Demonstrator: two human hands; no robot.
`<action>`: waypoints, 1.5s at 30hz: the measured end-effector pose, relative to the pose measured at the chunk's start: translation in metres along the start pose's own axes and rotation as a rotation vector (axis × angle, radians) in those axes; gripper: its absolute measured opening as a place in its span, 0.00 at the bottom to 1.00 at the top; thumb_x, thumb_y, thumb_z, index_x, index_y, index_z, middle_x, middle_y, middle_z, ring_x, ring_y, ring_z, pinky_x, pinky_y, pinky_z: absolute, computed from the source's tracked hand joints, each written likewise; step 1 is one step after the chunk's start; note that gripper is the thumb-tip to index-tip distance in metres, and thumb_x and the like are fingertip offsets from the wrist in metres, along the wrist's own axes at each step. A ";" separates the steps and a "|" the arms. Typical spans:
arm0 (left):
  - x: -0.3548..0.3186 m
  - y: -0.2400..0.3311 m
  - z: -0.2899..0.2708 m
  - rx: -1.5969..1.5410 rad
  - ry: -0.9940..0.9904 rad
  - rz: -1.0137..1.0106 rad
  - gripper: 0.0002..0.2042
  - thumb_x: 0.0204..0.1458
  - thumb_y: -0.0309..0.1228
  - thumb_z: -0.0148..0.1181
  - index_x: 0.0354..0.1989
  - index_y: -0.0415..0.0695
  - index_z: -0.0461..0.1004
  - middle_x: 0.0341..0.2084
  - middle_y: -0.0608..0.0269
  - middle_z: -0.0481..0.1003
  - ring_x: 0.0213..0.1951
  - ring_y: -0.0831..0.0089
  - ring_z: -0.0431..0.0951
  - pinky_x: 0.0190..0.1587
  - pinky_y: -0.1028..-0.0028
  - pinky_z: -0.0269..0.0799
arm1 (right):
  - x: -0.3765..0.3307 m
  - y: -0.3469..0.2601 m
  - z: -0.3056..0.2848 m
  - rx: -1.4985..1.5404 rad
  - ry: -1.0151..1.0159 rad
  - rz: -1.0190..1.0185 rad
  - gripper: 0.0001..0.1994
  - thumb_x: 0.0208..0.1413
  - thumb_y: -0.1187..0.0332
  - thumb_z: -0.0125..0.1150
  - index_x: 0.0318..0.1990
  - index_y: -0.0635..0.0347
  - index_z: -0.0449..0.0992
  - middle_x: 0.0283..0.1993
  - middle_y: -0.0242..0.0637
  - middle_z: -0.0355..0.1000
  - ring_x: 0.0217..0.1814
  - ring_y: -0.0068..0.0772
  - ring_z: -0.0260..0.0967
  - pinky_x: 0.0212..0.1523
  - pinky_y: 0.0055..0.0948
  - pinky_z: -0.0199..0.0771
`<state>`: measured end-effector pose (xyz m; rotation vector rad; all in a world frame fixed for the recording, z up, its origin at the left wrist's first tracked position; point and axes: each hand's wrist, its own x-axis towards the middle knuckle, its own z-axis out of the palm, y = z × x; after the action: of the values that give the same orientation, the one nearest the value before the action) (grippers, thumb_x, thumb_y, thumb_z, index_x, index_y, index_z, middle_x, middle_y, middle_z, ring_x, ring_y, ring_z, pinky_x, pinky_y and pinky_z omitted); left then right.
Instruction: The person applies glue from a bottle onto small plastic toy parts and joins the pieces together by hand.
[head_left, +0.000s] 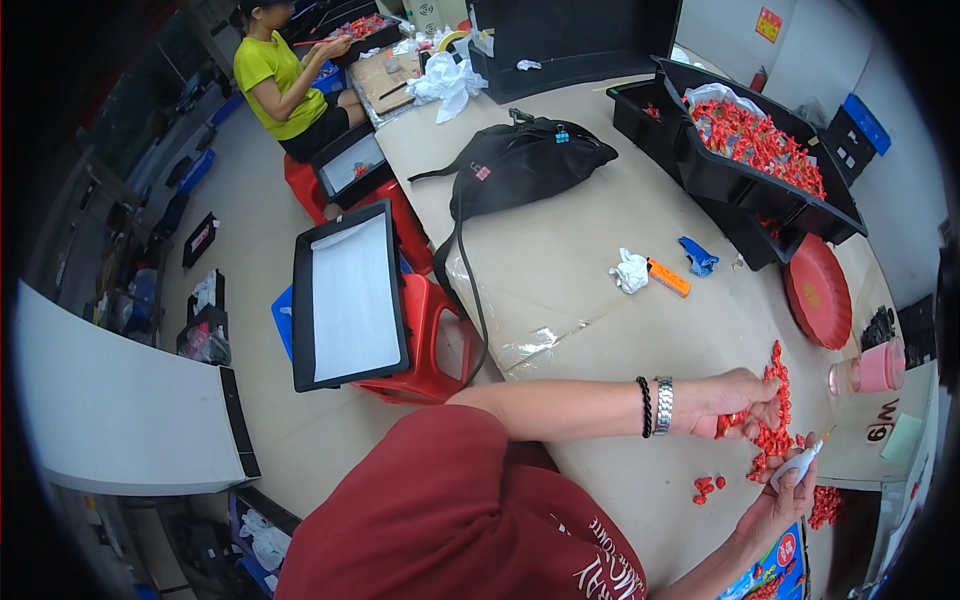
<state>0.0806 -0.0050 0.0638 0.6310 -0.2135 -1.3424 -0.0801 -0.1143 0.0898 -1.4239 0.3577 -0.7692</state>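
Note:
My left hand [745, 400] is closed around several small shiny red pieces [732, 424], at the edge of a heap of the same kind. The heap, a strip of red pieces [783, 385], lies on the table beside and beyond my fingers. Nearer to me, my right hand [782, 510] grips a small white squeeze bottle [797, 464] with a thin pointed nozzle, tilted up to the right. The nozzle tip is apart from the red pieces. A few loose red pieces [705, 490] rest on the table to the left of my right hand.
A black bag [535, 165], an orange box [669, 278], crumpled tissue [630, 271] and a red round tray [818, 290] are on the table [570, 270]. Stacked black crates [740, 170] hold red pieces. A white-lined black tray [352, 300] sits on red stools. Another person [275, 80] works far left.

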 end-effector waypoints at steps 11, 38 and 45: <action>0.019 -0.037 -0.028 -0.218 -0.180 0.054 0.12 0.60 0.40 0.52 0.45 0.49 0.75 0.22 0.74 0.68 0.16 0.85 0.60 0.14 0.82 0.50 | 0.006 0.041 -0.011 0.126 0.125 -0.016 0.17 0.50 0.68 0.66 0.45 0.57 0.67 0.40 0.44 0.74 0.27 0.26 0.68 0.26 0.18 0.63; 0.017 -0.057 -0.031 -0.218 -0.121 -0.018 0.13 0.61 0.38 0.51 0.45 0.42 0.68 0.32 0.65 0.71 0.19 0.80 0.62 0.12 0.82 0.58 | -0.011 0.034 -0.022 0.017 0.158 -0.343 0.09 0.54 0.75 0.59 0.40 0.65 0.66 0.41 0.53 0.72 0.28 0.23 0.70 0.23 0.18 0.74; 0.017 -0.059 -0.026 -0.146 -0.119 -0.048 0.18 0.64 0.46 0.42 0.42 0.42 0.68 0.29 0.67 0.70 0.19 0.80 0.61 0.11 0.81 0.56 | -0.011 0.037 -0.024 -0.111 0.111 -0.390 0.09 0.51 0.80 0.58 0.40 0.67 0.68 0.41 0.50 0.73 0.39 0.30 0.73 0.29 0.22 0.75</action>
<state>0.0475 -0.0183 0.0072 0.4371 -0.1954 -1.4295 -0.0936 -0.1260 0.0487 -1.5819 0.2110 -1.1623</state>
